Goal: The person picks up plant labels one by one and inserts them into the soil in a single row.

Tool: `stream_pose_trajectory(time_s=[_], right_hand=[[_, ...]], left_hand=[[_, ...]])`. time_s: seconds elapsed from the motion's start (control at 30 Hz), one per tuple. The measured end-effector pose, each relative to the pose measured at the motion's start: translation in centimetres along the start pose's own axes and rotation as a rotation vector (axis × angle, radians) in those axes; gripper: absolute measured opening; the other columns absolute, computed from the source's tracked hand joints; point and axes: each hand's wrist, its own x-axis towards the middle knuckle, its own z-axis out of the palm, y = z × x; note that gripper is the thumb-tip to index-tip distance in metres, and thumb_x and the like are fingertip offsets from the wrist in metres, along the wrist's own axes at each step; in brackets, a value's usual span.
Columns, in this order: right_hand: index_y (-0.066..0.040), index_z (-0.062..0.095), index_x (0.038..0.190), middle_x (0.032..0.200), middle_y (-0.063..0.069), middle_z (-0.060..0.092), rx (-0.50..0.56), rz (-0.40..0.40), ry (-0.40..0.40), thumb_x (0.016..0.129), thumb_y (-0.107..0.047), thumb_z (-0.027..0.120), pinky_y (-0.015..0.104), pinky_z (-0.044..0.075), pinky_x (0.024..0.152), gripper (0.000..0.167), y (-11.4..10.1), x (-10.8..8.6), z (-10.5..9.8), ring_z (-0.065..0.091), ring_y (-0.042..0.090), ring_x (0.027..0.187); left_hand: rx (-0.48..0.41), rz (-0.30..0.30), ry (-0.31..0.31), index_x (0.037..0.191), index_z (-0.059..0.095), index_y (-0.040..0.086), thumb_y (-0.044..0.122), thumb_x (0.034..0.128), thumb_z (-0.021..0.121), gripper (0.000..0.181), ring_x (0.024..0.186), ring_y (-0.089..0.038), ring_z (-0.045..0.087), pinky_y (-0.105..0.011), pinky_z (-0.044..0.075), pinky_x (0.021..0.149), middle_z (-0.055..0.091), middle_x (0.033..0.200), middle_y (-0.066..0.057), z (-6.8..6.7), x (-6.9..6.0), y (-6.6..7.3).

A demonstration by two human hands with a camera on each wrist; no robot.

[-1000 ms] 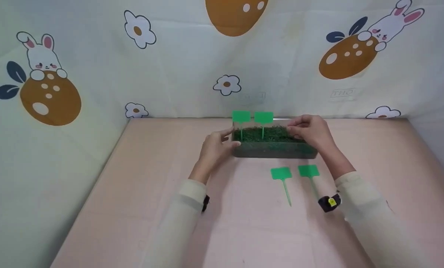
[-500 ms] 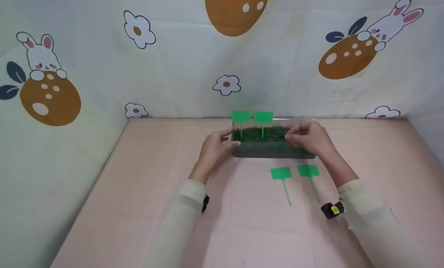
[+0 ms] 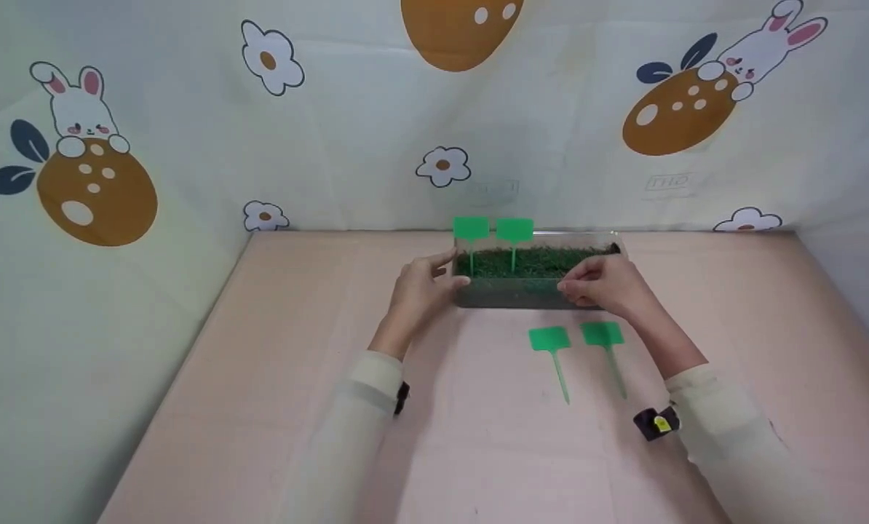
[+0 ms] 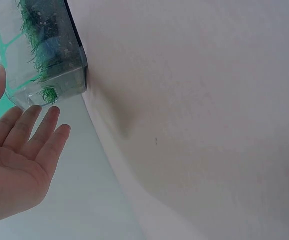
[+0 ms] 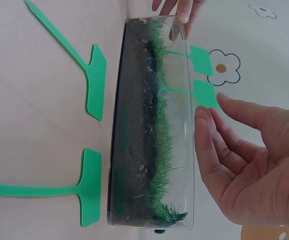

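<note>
In the head view a clear rectangular planter box [image 3: 507, 295] of soil and green grass stands by the back edge of the table. Two green plant labels [image 3: 471, 228] stand upright in its left half. My left hand [image 3: 421, 295] rests at the box's left end, fingers fairly straight. In the left wrist view its fingertips touch or nearly touch the end wall. My right hand [image 3: 605, 284] is by the box's front right side, fingers loosely curled. The right wrist view shows a small gap between thumb and fingertips, with nothing held.
Two more green plant labels lie on the pink table in front of the box, one on the left [image 3: 549, 339] and one on the right [image 3: 603, 334]. A curtain [image 3: 362, 131] printed with rabbits and flowers hangs right behind the table.
My right hand has drawn back toward me from above the right part of the grass, baring the box's right end. My left hand and the labels have not moved.
</note>
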Motion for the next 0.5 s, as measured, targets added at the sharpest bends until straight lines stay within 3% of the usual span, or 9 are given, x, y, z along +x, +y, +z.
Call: stream_pose_trajectory(time_s=[0.5], right_hand=[[0.004, 0.071, 0.105, 0.094, 0.012, 0.075, -0.001, 0.024, -0.119, 0.095, -0.017, 0.067, 0.038, 0.062, 0.081, 0.024, 1.2, -0.5, 0.8, 0.072, 0.016, 0.081]], left_hand=[[0.002, -0.022, -0.002, 0.144, 0.054, 0.031, 0.032, 0.0884, 0.076, 0.06, 0.135, -0.02, 0.055, -0.041, 0.049, 0.107, 0.054, 0.149, 0.004, 0.0, 0.0, 0.1]])
